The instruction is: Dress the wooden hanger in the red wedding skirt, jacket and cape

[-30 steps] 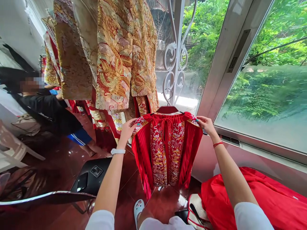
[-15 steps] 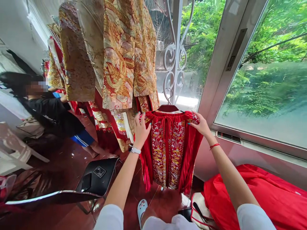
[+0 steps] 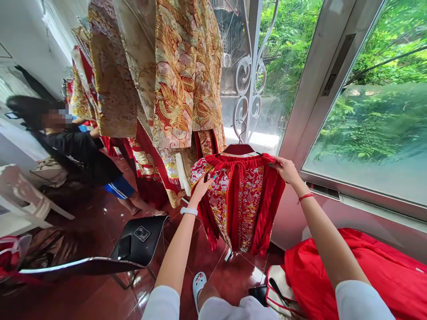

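A red embroidered jacket (image 3: 245, 195) with gathered neckline, tie ribbons and pleated sleeves hangs on a dark red hanger (image 3: 237, 149) in front of me. My left hand (image 3: 201, 190) is closed on the jacket's left shoulder side, the thumb on the embroidery and the fingers hidden behind the cloth. At the opposite shoulder, my right hand (image 3: 286, 171) pinches the red fabric near the neckline. The front panel on the left is pulled outward, so the front edges stand somewhat apart. A white band circles my left wrist and a red cord my right.
Gold embroidered garments (image 3: 176, 89) hang at upper left. A person in a black shirt (image 3: 80, 155) stands beyond them. Two phones lie on a black chair (image 3: 138, 240). Red cloth (image 3: 350, 271) is piled at lower right, below the window (image 3: 367, 124).
My left hand has moved down and slightly right, its fingers now behind the cloth. The left panel has swung outward. My right fingers have closed more tightly at the shoulder.
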`<state>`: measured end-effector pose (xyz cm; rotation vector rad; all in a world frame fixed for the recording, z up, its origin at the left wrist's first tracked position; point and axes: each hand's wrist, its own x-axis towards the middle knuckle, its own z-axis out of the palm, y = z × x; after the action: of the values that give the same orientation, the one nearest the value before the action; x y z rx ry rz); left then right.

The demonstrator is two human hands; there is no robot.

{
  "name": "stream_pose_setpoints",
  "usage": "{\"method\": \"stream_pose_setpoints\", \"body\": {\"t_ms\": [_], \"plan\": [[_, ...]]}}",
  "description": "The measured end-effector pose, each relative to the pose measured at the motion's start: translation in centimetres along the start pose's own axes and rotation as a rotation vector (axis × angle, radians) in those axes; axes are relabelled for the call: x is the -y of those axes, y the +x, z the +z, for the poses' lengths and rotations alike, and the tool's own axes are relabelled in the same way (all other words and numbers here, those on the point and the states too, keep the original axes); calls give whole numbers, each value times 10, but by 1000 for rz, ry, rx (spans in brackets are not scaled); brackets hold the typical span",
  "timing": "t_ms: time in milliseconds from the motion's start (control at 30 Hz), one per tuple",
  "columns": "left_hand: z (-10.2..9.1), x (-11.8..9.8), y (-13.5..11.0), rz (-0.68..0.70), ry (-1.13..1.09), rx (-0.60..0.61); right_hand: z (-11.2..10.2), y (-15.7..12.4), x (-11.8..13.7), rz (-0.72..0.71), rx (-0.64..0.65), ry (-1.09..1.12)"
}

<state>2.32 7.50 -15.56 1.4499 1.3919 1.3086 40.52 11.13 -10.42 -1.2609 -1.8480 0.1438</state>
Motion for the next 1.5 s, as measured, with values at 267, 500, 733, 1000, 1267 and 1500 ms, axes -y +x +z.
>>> {"method": "stream_pose_setpoints", "body": {"t_ms": [267, 500, 733, 1000, 1267, 1500], "plan": [[-11, -11, -30, 167, 228, 8, -19, 22, -18, 86, 260, 263], [-37, -46, -12, 514, 620, -329, 4, -18, -12, -43, -67, 13], [-34, -34, 21, 507, 916, -258, 12, -30, -11, -45, -182, -128], [-68, -50, 28, 484, 980, 33, -30, 3, -41, 89, 169, 221], [-86, -58, 30, 419, 670, 195, -39, -2, -32, 228, 333, 500], [-61, -78, 34, 430, 576, 84, -19, 0, -4, 184, 103, 510]]}}
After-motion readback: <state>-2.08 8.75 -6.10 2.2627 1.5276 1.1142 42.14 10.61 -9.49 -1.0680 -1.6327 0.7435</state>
